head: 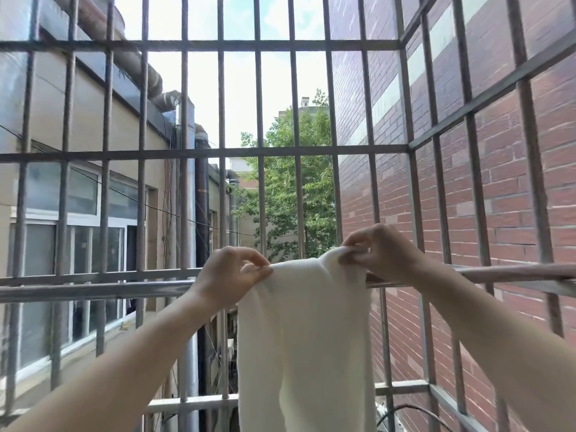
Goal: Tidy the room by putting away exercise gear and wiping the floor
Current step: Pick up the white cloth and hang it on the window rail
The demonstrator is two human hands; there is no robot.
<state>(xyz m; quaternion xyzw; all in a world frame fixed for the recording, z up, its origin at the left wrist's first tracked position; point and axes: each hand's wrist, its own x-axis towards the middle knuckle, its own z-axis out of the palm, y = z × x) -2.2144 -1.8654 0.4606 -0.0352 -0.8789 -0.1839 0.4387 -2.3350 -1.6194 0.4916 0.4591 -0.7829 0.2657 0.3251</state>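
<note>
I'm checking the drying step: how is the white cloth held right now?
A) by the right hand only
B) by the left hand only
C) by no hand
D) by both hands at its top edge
D: the left hand and the right hand each pinch the top edge of the white cloth, which hangs by the rail.
</note>
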